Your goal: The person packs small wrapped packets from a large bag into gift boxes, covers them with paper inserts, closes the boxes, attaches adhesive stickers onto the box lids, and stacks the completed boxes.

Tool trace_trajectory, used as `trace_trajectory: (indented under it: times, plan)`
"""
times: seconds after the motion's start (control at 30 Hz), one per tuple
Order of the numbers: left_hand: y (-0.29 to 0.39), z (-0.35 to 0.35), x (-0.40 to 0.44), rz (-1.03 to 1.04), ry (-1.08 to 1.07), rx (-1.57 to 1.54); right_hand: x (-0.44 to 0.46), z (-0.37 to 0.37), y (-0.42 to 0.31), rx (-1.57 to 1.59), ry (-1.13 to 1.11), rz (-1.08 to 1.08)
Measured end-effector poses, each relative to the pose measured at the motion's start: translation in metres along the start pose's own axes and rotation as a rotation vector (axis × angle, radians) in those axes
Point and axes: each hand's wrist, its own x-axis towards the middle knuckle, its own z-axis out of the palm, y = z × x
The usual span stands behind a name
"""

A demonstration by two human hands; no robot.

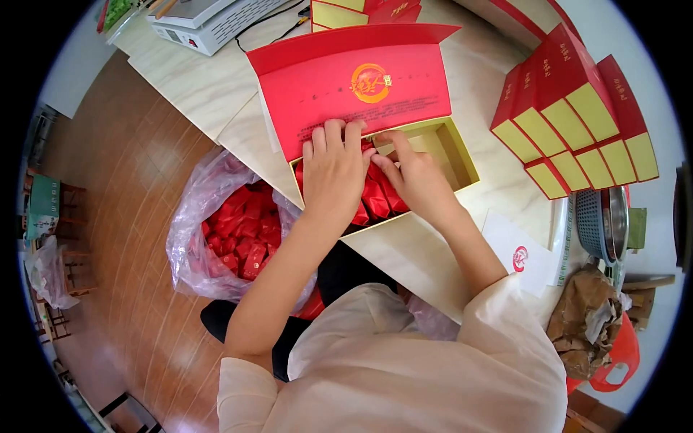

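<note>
An open red gift box [386, 226] with a yellow inside stands on the marble-patterned table, its lid [325, 94] raised at the back. Small shiny red packets [375, 196] fill the left and middle of the box. The right part shows its bare yellow bottom. My left hand [333, 169] lies over the packets at the left, fingers stretched toward the lid. Beside it, my right hand [417, 173] has its thumb and index finger bent around the edge of a packet, partly hidden by the fingers.
Left of the table, a clear plastic bag [189, 249] holds many red packets. Stacked red-and-yellow boxes [570, 119] stand at the right. A white card [516, 249] lies near them. A white appliance [209, 27] sits at the back left, with a black cable [245, 36].
</note>
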Motion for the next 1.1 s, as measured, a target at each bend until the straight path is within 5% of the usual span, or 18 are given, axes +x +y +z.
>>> trace_trajectory:
  times: [0.13, 0.2, 0.37, 0.53, 0.93, 1.0, 1.1]
  plan:
    - [-0.010, -0.012, 0.007, 0.016, -0.059, -0.041, 0.003, -0.001, -0.002, -0.014, 0.008, -0.035]
    - [-0.022, -0.020, -0.001, 0.020, 0.123, -0.194, 0.004, -0.008, -0.003, 0.006, 0.001, 0.031]
    - [-0.039, -0.040, -0.060, -0.426, 0.200, -0.736, 0.008, -0.029, -0.013, 0.103, -0.175, 0.432]
    - [-0.006, -0.023, -0.094, -0.366, 0.009, -0.815, -0.001, 0.008, -0.035, -0.127, -0.209, 0.193]
    - [-0.034, -0.022, -0.101, -0.314, -0.124, -1.056, -0.002, 0.019, -0.065, -0.458, -0.197, 0.263]
    - [-0.049, -0.007, -0.114, -0.363, 0.039, -1.371, -0.012, 0.027, -0.059, -0.588, 0.050, 0.124]
    - [-0.082, -0.050, -0.147, -0.622, 0.144, -1.361, -0.023, 0.033, -0.077, -0.485, 0.235, -0.088]
